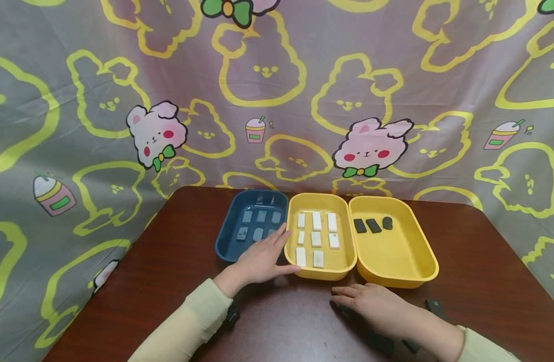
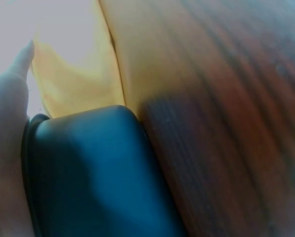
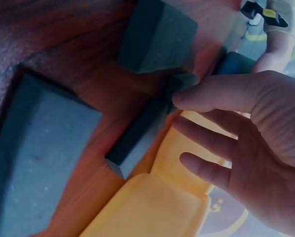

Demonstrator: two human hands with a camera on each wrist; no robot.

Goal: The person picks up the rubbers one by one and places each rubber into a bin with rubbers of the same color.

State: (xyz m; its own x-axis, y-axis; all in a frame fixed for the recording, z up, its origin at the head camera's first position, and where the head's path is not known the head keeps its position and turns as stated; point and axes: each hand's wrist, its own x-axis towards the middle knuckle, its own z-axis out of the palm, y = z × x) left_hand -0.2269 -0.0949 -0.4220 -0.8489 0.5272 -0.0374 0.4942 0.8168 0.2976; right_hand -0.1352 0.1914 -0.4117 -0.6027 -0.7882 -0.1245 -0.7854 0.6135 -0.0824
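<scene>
My left hand (image 1: 263,259) lies with its fingers extended over the adjoining rims of a blue bin (image 1: 224,246) and the middle yellow bin (image 1: 326,274), its thumb along the yellow bin's front rim. My right hand (image 1: 376,306) is low over the table in front of the right yellow bin (image 1: 394,282), fingers loosely extended. In the right wrist view its thumb tip overlaps a small dark block (image 3: 184,80) near the end of a long, narrow dark block (image 3: 137,138). Two bigger dark blocks (image 3: 159,37) lie close by.
Several grey pieces (image 1: 247,216) sit in the blue bin, several white tiles (image 1: 316,238) in the middle bin. Three dark pieces (image 1: 374,225) line the back of the right bin. More dark blocks (image 1: 434,306) lie around the right forearm. A patterned curtain (image 1: 277,120) hangs behind the table.
</scene>
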